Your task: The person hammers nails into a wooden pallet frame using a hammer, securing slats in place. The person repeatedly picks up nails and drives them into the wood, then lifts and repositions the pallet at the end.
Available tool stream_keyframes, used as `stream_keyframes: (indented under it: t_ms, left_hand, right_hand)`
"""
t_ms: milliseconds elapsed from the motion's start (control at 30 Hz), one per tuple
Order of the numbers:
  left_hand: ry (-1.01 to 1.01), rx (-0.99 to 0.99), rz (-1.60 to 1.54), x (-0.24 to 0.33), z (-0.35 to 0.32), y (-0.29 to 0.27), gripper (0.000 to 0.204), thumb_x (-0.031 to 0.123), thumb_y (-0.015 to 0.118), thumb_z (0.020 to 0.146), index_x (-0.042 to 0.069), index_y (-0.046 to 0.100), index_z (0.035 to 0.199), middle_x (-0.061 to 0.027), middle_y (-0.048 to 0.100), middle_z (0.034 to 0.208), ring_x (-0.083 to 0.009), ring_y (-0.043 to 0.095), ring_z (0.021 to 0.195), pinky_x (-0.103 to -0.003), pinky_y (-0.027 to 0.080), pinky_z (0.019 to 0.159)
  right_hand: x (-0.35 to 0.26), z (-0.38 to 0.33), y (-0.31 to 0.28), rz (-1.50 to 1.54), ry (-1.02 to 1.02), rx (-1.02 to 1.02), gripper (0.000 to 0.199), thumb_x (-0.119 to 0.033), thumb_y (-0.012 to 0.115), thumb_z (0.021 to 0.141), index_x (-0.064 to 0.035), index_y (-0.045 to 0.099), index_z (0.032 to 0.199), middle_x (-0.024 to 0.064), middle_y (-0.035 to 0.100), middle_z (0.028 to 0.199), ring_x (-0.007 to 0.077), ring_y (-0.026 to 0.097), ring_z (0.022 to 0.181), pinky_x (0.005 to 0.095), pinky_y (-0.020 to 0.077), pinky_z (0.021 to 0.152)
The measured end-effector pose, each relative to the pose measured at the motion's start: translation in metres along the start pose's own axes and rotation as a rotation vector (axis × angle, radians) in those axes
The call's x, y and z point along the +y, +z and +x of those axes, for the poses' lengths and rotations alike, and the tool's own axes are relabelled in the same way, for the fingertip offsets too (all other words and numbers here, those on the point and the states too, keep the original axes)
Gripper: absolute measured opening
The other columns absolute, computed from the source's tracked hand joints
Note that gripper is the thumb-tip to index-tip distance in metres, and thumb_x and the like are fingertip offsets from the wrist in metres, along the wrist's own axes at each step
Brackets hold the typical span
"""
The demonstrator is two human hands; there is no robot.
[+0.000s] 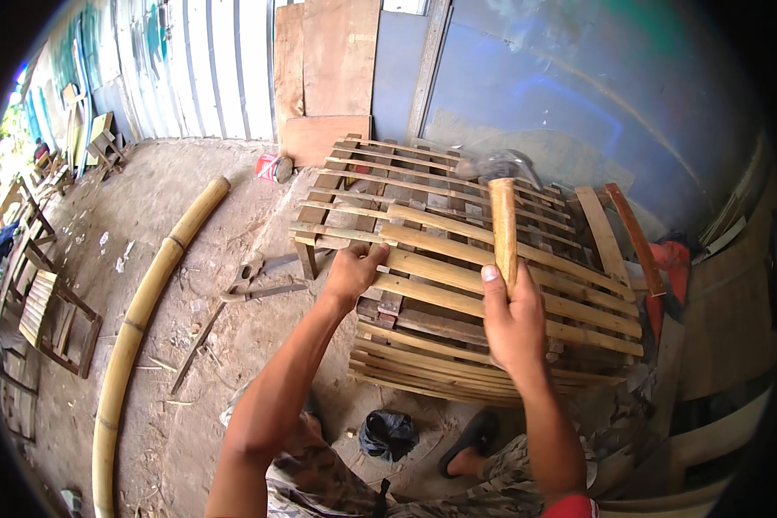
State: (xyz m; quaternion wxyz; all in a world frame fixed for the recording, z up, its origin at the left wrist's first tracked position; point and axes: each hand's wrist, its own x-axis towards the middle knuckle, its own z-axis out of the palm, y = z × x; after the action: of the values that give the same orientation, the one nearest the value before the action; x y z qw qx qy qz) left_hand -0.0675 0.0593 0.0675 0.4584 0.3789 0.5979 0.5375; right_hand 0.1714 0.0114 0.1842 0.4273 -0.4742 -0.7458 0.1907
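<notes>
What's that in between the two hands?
The head view shows long, pale slats, spaced apart, between the left hand and the right hand.

Slats on apparently wooden frame

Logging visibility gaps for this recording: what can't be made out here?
All in the head view:
Hammer head: blurred, apparently by motion.
Left hand: whether its fingertips pinch something is too small to tell.
Right hand: most fingers hidden by the hand itself.
Bamboo pole: near end cut off by the lower edge.
</notes>
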Motion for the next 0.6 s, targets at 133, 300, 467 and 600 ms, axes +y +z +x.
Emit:
stream_keyframes:
  t_ms: [133,300,467,600]
  left_hand:
    - [0.035,0.035,-0.084,-0.008,0.006,-0.001,0.044,0.034,0.070,0.095,-0.010,0.069,0.101,-0.0062,0.066,0.079,-0.0106,0.053,0.067,-0.029,0.044,0.060]
    - [0.074,0.057,-0.047,-0.013,0.007,-0.005,0.044,0.034,0.070,0.095,-0.010,0.069,0.101,-0.0064,0.066,0.080,-0.0100,0.053,0.067,-0.029,0.044,0.061]
    - [0.013,-0.022,-0.053,-0.004,0.005,0.001,0.047,0.032,0.068,0.097,-0.013,0.066,0.114,-0.0117,0.071,0.095,-0.0144,0.064,0.081,-0.029,0.051,0.074]
    - [0.019,0.031,-0.056,-0.006,0.004,-0.006,0.045,0.032,0.069,0.097,-0.011,0.067,0.108,-0.0086,0.068,0.088,-0.0125,0.058,0.075,-0.029,0.046,0.068]
  right_hand:
    - [0.025,-0.016,0.028,-0.472,-0.009,-0.477,0.036,-0.034,0.055,0.103,0.0014,0.058,0.094,0.0169,0.062,0.070,0.0306,0.063,0.063,0.0449,0.0489,0.061]
    - [0.011,-0.001,0.004,-0.214,0.068,-0.250,0.036,-0.035,0.054,0.104,-0.0011,0.055,0.092,0.0183,0.059,0.063,0.0357,0.062,0.057,0.0468,0.0471,0.057]
    - [0.027,-0.012,0.027,0.023,-0.061,0.006,0.032,-0.029,0.058,0.102,0.0003,0.055,0.091,0.0160,0.059,0.062,0.0344,0.060,0.053,0.0442,0.0465,0.051]
    - [0.024,0.002,0.019,-0.417,0.179,-0.479,0.036,-0.037,0.057,0.102,-0.0015,0.057,0.094,0.0173,0.063,0.069,0.0316,0.063,0.061,0.0445,0.0479,0.057]
